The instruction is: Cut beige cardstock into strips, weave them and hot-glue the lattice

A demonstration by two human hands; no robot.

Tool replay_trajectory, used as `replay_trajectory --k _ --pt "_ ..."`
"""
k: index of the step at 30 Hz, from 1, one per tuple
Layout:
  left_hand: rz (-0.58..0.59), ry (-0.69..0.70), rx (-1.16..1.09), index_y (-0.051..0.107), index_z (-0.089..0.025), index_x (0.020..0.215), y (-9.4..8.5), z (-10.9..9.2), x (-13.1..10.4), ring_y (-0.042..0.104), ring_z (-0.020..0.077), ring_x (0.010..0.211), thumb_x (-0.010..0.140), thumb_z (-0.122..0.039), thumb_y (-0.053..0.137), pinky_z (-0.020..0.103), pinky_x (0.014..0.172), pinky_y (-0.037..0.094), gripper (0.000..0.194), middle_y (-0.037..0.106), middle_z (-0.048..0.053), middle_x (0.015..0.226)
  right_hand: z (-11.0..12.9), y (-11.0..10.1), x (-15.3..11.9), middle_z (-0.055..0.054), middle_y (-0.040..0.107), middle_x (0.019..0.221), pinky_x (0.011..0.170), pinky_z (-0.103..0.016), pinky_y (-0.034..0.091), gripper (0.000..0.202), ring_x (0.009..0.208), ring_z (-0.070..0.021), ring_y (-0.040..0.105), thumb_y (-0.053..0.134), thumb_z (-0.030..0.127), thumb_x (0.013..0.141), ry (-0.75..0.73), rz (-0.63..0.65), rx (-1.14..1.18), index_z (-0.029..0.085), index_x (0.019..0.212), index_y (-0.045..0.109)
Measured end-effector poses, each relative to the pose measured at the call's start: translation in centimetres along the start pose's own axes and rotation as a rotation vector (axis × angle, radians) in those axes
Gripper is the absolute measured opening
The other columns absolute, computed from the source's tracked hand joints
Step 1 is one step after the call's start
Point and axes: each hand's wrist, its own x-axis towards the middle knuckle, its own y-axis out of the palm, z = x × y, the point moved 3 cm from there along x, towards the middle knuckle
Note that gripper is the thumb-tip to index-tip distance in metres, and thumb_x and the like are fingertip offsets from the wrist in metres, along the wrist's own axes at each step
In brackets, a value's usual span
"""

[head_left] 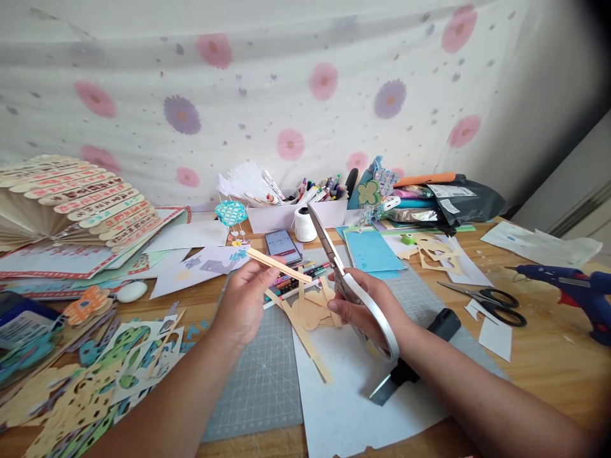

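In my left hand (245, 299), the thumb and fingers pinch a narrow folded strip of tan paper (279, 264), held above the mat. My right hand (370, 302) is wrapped round a pair of scissors (327, 238) with white handles. Their blades point up and away, apart from the strip, and look nearly closed. Below and between the hands lie tan paper cut-outs (310, 312) and a long tan strip (308, 350). A white sheet (344, 413) lies under them on the grey cutting mat (260, 388). Behind the strip are several pens (296, 283).
Paper scraps (138, 362) are heaped at the left. A black-handled cutter (405, 372), black scissors (496, 302) and a blue glue gun (568, 286) lie at the right. A phone (283, 247), thread spool (305, 226) and pen box (272, 218) stand at the back.
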Motion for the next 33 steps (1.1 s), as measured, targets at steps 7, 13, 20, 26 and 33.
replay_trajectory --k 7,13,20,26,33 --pt "-0.075 -0.014 -0.191 0.070 -0.016 0.078 -1.2 -1.3 1.1 0.068 0.0202 0.079 0.063 -0.034 0.083 0.037 0.081 0.055 0.027 0.073 0.004 0.078 1.6 -1.5 -0.8 -0.004 0.066 0.081 0.060 -0.031 0.040 0.054 0.069 -0.0219 0.059 0.066 0.057 0.077 -0.113 0.096 -0.460 0.018 0.113 0.055" --pt "-0.151 -0.018 -0.284 0.067 -0.017 0.082 -2.5 -1.3 2.0 0.068 0.0171 0.069 0.065 -0.030 0.080 0.034 0.072 0.057 0.025 0.072 0.002 0.071 2.0 -1.9 -0.5 -0.006 0.065 0.082 0.059 -0.029 0.036 0.060 0.068 -0.0218 0.056 0.062 0.065 0.078 -0.126 0.218 -0.563 0.017 0.113 0.054" --pt "-0.218 -0.009 -0.297 0.066 -0.016 0.081 -3.4 -1.5 2.5 0.066 0.0144 0.063 0.064 -0.028 0.079 0.029 0.067 0.056 0.025 0.070 0.001 0.068 1.6 -1.4 -0.6 -0.004 0.060 0.075 0.057 -0.028 0.033 0.054 0.064 -0.0206 0.052 0.057 0.065 0.081 -0.104 0.336 -0.646 0.018 0.106 0.057" --pt "-0.201 -0.006 -0.267 0.066 -0.016 0.080 -3.1 -1.6 2.4 0.066 0.0158 0.065 0.063 -0.028 0.079 0.029 0.066 0.055 0.025 0.070 0.001 0.068 2.0 -1.4 -0.6 -0.005 0.061 0.075 0.057 -0.028 0.033 0.056 0.064 -0.0209 0.052 0.057 0.066 0.081 -0.103 0.331 -0.633 0.017 0.108 0.058" --pt "-0.185 0.015 -0.240 0.065 -0.017 0.078 -3.0 -2.0 2.3 0.066 0.0161 0.065 0.064 -0.027 0.077 0.030 0.067 0.054 0.021 0.070 0.000 0.069 1.9 -1.4 -0.6 -0.005 0.063 0.075 0.056 -0.028 0.033 0.056 0.065 -0.0220 0.055 0.058 0.065 0.081 -0.093 0.325 -0.656 0.017 0.110 0.059"
